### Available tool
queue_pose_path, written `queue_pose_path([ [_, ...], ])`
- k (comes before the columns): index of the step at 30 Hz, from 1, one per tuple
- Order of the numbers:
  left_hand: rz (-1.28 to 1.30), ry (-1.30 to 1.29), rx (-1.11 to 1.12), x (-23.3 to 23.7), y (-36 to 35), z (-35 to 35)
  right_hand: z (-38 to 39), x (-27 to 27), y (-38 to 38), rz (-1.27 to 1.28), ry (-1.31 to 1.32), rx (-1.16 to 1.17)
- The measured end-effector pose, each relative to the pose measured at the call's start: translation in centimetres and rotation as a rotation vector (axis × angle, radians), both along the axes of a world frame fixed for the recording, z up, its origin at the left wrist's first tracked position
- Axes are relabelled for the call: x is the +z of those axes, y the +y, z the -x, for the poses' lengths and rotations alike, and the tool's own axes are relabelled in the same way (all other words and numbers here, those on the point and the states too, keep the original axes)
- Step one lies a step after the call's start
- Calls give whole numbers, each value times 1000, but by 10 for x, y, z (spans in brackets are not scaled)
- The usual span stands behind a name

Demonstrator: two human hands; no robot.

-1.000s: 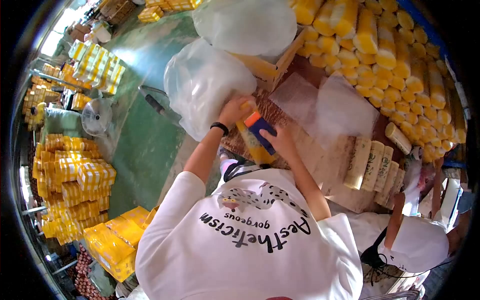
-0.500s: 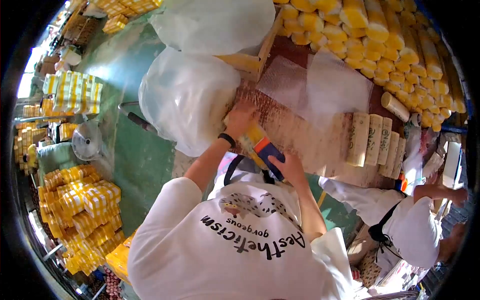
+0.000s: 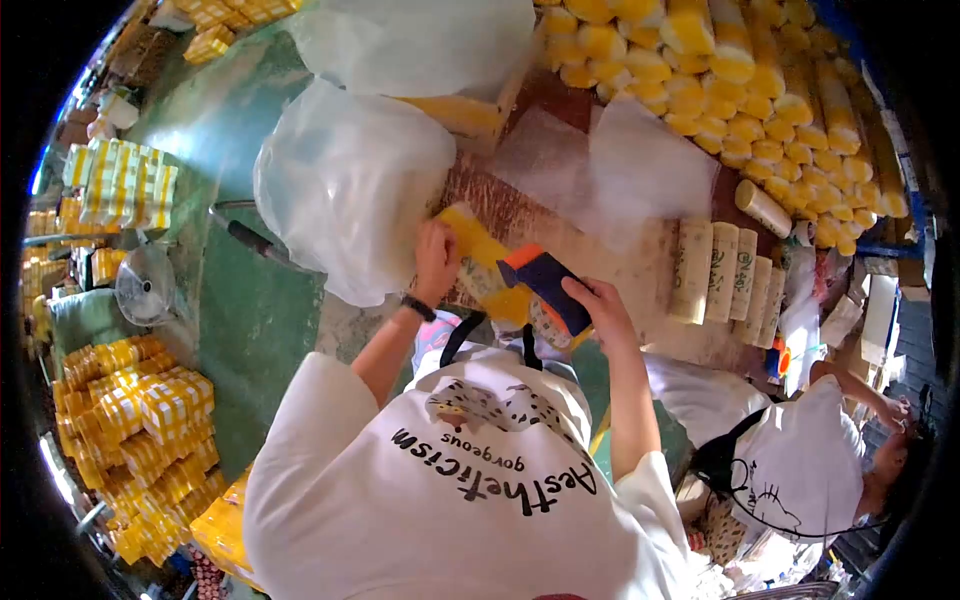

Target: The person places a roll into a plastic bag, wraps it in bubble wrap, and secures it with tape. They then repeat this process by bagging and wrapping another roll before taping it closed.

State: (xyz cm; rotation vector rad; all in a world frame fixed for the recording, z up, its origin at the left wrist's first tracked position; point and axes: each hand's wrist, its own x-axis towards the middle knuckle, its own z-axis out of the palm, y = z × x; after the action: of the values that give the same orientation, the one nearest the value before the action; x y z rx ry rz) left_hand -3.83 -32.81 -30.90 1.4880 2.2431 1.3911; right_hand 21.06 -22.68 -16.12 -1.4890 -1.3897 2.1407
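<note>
My right hand [image 3: 606, 312] is wrapped around a blue and orange tape dispenser [image 3: 552, 290], with a tape roll partly showing below it. Left of the dispenser is a long, pale package with yellow tape [image 3: 482, 262], tilted at the table's near edge. My left hand [image 3: 437, 262], fingers curled, grips the package's left side; its fingertips are partly hidden. Just beyond that hand bulges a large translucent plastic bag [image 3: 350, 190].
Wrapped rolls [image 3: 740, 275] stand in a row on the worn table [image 3: 620, 265], near bubble wrap [image 3: 545, 155]. Yellow-ended rolls [image 3: 700, 80] are piled behind. Taped boxes [image 3: 150, 430] and a fan [image 3: 145, 285] are left; a co-worker [image 3: 800, 460] is right.
The tape dispenser has turned and now sits farther from the package's upper part. My left hand has moved down and left along the package. The whole view has shifted slightly.
</note>
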Motion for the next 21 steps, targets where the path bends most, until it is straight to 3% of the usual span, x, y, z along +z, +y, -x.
queue_pose_path([
  [1, 84, -216, -65, -32, -17, -7, 0, 0, 5, -44, -14, 50],
  [3, 46, 92, -287, 8, -42, -29, 9, 14, 6, -128, -61, 8],
  [5, 115, 219, -419, -4, -53, -55, 12, 17, 6, -191, -77, 13],
  [8, 135, 451, -495, 14, -50, -79, 18, 45, 11, 89, 114, 109],
  [11, 264, 357, -446, 20, -49, -95, 27, 67, 3, 9, 76, 83],
  [14, 267, 419, -374, 11, -49, -103, 29, 86, 9, -12, 263, 170],
  [17, 304, 421, -353, 8, -52, -106, 36, 76, 17, -63, 254, 275],
  [21, 271, 437, -311, 4, -54, -107, 24, 65, -4, -68, 104, 147],
])
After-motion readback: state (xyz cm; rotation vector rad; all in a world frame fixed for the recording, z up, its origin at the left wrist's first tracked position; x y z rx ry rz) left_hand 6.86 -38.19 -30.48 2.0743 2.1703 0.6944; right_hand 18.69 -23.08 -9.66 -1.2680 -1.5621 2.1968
